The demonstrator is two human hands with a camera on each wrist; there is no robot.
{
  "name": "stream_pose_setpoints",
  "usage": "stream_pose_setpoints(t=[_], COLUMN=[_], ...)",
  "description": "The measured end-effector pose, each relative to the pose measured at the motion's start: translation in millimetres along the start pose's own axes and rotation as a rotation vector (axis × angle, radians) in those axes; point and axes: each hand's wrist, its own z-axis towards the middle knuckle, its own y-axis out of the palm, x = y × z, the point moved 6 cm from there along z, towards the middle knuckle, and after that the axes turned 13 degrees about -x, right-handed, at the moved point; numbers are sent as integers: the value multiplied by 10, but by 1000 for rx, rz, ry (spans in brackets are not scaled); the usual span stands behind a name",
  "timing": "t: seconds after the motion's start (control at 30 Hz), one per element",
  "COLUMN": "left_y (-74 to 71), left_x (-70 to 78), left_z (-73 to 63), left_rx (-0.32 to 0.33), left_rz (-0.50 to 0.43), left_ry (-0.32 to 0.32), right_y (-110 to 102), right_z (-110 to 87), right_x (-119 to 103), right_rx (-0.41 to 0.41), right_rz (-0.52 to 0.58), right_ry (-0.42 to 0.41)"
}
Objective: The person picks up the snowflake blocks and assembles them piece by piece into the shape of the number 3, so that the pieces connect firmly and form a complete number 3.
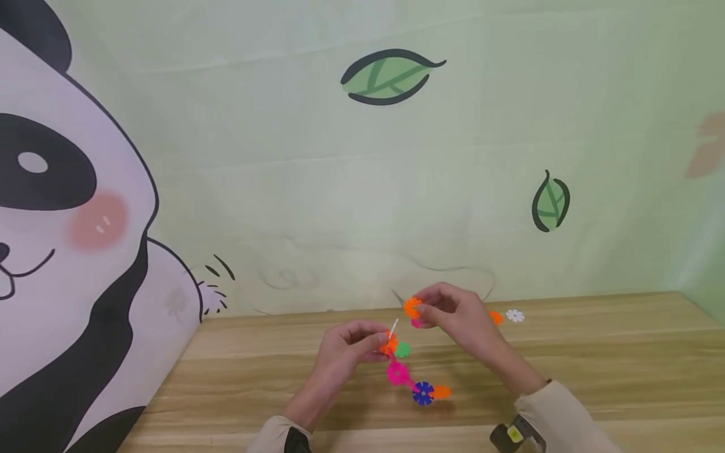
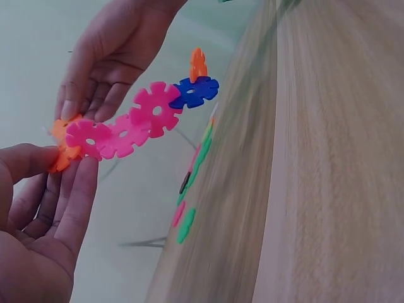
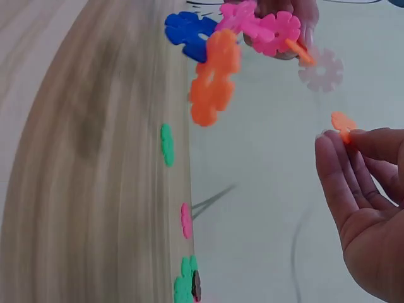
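My left hand [image 1: 345, 352] pinches one end of a chain of slotted plastic snowflake discs, held above the table. By its fingertips is an orange disc [image 2: 65, 154], with a white disc [image 3: 320, 69] slotted to it. From there run pink discs [image 2: 156, 109], then a blue disc [image 2: 196, 93], and orange ones [image 3: 213, 88] at the far end. Higher and to the right, my right hand [image 1: 461, 318] pinches a single orange snowflake disc [image 1: 413, 307] between thumb and fingers, apart from the chain.
On the wood-grain table [image 1: 243, 371] lie loose discs: a green one [image 1: 403, 350] behind the chain, a pink one [image 3: 186, 220], and several near the back edge, including a white one [image 1: 515, 316]. A printed backdrop [image 1: 255, 157] rises behind the table.
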Motion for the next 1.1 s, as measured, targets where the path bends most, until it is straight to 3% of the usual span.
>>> stream_pose_setpoints(t=[0.7,0.93,1.1], left_y=[44,63,69], left_x=[30,48,58], left_z=[-25,-32,-38], left_rx=[-26,-31,-9], left_rz=[16,75,121], left_ry=[7,13,28], right_y=[78,103,128], right_z=[-44,-41,-44], right_x=[-50,-37,-30], right_rx=[-50,-80,-107], right_rz=[-25,-74,-49], right_ry=[25,17,-6])
